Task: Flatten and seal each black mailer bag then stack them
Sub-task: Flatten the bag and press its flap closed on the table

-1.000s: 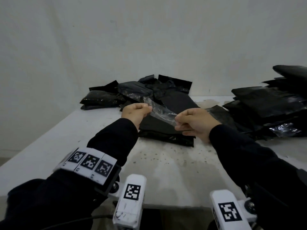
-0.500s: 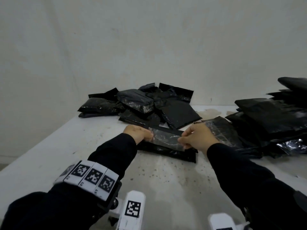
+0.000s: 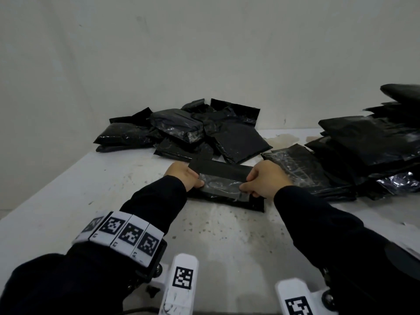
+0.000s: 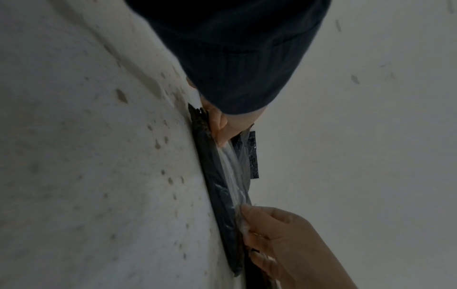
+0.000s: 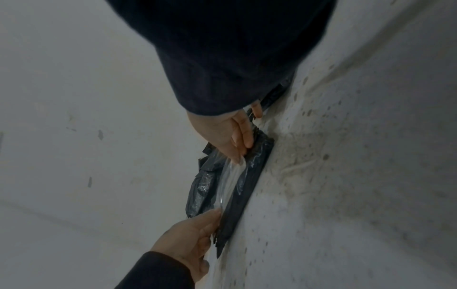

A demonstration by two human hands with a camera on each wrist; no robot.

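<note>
— Where is the black mailer bag (image 3: 227,171) lying?
— Flat on the white table (image 3: 227,242), near its middle. The left hand (image 3: 181,176) and the right hand (image 3: 264,180) are pinching the ends of a clear tape strip (image 3: 221,185) over it.
— And around it?
— A loose heap of bags (image 3: 181,130) is lying farther back, a stack of bags (image 3: 368,142) at the right.

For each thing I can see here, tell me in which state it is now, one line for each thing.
left hand: pinches the left end of the clear strip.
right hand: pinches the right end of the clear strip.
clear strip: stretched between both hands, low over the mailer.
black mailer bag: lies flat on the table, under the strip.
back pile of bags: loose, jumbled.
right pile of bags: layered, uneven.
table: speckled with stains.
</note>
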